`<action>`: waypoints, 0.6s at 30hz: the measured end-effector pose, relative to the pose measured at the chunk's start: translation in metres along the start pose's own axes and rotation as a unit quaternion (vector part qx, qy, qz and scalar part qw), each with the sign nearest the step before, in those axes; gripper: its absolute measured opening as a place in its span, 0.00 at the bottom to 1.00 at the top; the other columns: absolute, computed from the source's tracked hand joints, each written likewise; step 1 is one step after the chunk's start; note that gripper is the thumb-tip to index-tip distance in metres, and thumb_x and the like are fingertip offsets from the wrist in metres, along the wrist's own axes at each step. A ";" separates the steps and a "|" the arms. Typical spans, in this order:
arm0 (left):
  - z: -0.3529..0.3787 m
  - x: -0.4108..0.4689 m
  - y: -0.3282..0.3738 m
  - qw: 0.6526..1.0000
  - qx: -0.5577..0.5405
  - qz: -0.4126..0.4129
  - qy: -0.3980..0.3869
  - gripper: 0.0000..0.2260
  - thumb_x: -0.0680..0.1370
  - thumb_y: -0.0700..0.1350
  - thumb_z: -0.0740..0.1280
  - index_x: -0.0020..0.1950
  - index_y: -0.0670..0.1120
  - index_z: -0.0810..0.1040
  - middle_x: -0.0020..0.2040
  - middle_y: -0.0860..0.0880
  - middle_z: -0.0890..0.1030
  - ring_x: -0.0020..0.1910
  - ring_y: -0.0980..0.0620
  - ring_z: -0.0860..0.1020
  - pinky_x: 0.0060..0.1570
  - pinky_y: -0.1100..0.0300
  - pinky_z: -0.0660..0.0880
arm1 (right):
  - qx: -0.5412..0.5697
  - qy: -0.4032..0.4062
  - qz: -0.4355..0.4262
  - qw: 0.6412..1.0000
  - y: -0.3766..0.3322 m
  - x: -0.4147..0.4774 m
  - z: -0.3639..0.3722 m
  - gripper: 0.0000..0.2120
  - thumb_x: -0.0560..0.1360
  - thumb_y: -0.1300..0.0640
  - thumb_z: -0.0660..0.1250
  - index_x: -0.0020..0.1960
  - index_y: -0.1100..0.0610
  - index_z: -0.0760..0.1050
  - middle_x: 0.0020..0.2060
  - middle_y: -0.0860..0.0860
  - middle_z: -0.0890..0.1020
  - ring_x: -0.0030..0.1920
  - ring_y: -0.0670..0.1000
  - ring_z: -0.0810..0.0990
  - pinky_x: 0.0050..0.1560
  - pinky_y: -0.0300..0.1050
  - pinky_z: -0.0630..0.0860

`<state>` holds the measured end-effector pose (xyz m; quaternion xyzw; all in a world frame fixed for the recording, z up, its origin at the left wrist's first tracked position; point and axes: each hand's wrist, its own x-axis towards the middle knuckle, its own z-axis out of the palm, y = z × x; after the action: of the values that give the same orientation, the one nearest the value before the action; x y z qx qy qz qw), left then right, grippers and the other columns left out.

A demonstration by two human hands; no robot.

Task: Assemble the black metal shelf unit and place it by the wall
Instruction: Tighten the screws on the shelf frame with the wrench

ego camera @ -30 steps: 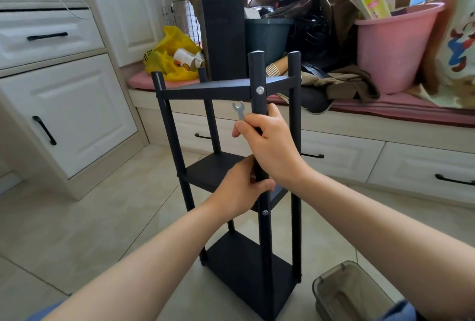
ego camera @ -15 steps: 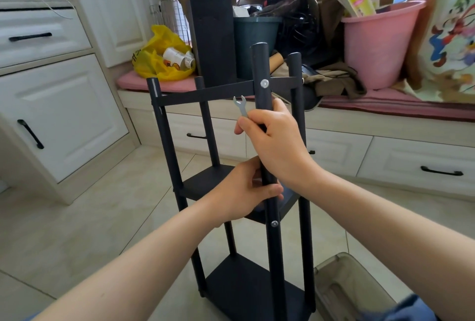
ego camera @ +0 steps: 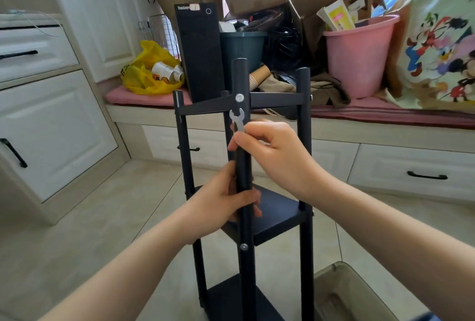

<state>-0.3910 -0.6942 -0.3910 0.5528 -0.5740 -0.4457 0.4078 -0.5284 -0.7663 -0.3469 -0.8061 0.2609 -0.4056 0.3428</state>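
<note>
Shelf unit (ego camera: 304,140) upright, frame centre. Left hand (ego camera: 226,200) fingers wrap front post; right hand (ego camera: 272,151) pinches wrench (ego camera: 237,120) just below top bolt (ego camera: 239,97). Likely final tightening; next, seat wrench on bolt.

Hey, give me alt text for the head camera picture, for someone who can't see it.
A person's left hand grips the front post of an upright black metal shelf unit, while the right hand, just above, pinches a silver wrench below a bolt in the post. A cluttered pink-cushioned bench stands behind.
</note>
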 end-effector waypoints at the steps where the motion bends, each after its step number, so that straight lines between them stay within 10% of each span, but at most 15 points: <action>1: -0.002 -0.002 0.000 1.000 -0.001 0.005 0.008 0.10 0.81 0.39 0.67 0.60 0.44 0.70 0.42 0.48 0.83 0.46 0.44 0.86 0.50 0.46 0.83 | 0.016 -0.003 -0.002 1.000 0.000 -0.001 0.000 0.11 0.81 0.57 0.64 0.43 0.55 0.83 0.41 0.49 0.82 0.49 0.50 0.80 0.54 0.51 0.77; 11: -0.018 -0.014 0.005 0.999 -0.033 0.017 -0.034 0.09 0.81 0.35 0.65 0.57 0.48 0.71 0.43 0.43 0.80 0.44 0.40 0.83 0.47 0.39 0.82 | 0.079 0.028 -0.014 0.996 0.012 0.002 -0.002 0.13 0.79 0.53 0.63 0.38 0.53 0.81 0.39 0.64 0.80 0.45 0.66 0.79 0.52 0.66 0.77; 15: -0.023 -0.015 0.005 0.996 -0.076 -0.006 -0.045 0.12 0.77 0.40 0.69 0.59 0.45 0.72 0.42 0.44 0.79 0.43 0.41 0.82 0.50 0.34 0.80 | 0.058 0.040 0.014 0.997 0.017 -0.001 -0.005 0.14 0.82 0.59 0.62 0.39 0.58 0.80 0.38 0.51 0.84 0.44 0.49 0.82 0.51 0.49 0.79; 18: -0.026 -0.014 0.003 0.993 -0.101 -0.021 -0.064 0.13 0.75 0.42 0.72 0.58 0.48 0.74 0.43 0.43 0.79 0.44 0.40 0.82 0.49 0.36 0.81 | 0.029 0.013 0.049 0.998 0.019 -0.003 -0.006 0.15 0.82 0.58 0.60 0.40 0.59 0.79 0.30 0.52 0.80 0.35 0.54 0.77 0.43 0.53 0.75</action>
<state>-0.3657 -0.6819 -0.3807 0.4913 -0.5390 -0.5446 0.4142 -0.5379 -0.7785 -0.3600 -0.7769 0.2926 -0.4064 0.3817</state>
